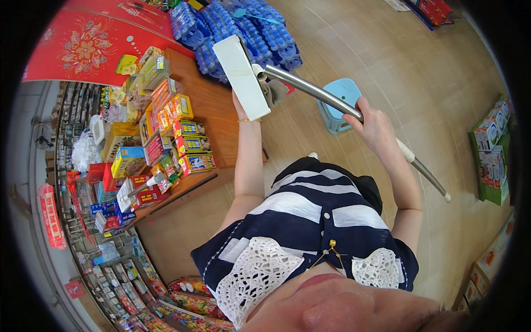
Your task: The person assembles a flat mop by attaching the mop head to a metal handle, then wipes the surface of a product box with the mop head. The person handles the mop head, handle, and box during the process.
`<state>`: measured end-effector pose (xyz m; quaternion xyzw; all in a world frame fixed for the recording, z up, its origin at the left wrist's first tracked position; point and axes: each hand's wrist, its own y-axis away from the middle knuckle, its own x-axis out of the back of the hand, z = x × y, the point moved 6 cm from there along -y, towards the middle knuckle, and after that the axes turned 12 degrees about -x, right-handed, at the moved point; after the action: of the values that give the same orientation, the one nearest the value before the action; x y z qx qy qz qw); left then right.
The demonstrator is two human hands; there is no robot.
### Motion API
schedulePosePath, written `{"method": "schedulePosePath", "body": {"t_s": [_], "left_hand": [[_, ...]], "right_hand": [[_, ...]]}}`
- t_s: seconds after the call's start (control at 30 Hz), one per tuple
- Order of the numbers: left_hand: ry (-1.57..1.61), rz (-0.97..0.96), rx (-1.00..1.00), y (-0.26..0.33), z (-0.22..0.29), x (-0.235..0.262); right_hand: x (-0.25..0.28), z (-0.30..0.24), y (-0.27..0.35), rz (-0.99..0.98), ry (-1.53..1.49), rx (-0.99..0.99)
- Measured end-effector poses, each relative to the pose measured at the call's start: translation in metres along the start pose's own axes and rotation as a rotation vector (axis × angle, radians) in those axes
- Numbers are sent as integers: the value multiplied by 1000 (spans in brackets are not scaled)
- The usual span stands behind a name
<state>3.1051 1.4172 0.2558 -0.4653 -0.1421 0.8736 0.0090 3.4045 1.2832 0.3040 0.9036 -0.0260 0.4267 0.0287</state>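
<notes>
A mop with a long metal pole (315,91) and a flat white rectangular head (242,77) is raised in front of me, its pole slanting down to the right. My right hand (371,124) is closed round the pole near its middle. Behind the lower left edge of the white head is my left hand (239,108), holding the head, its fingers mostly hidden. A bit of grey cloth-like material (276,91) shows beside the head, under the pole joint. The pole's far end, with a pale tip, reaches out past my right forearm.
To my left stands a wooden counter (221,133) stacked with boxed and bagged goods, with full shelves (121,282) beyond. Shrink-wrapped blue bottles (193,27) are piled ahead. A light blue stool (337,94) stands beneath the pole. Cartons (489,149) stand at the far right.
</notes>
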Motion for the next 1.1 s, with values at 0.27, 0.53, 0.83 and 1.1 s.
{"method": "schedulePosePath", "body": {"t_s": [0.27, 0.53, 0.83, 1.1], "left_hand": [[883, 160, 495, 34, -34, 16], [1074, 28, 501, 37, -27, -21], [1035, -27, 396, 36, -17, -28], [776, -470, 609, 24, -12, -16]], "right_hand": [[7, -30, 18, -1, 53, 99], [-19, -26, 20, -72, 99, 68], [-44, -31, 14, -58, 148, 49], [-39, -43, 31, 45, 192, 51]]}}
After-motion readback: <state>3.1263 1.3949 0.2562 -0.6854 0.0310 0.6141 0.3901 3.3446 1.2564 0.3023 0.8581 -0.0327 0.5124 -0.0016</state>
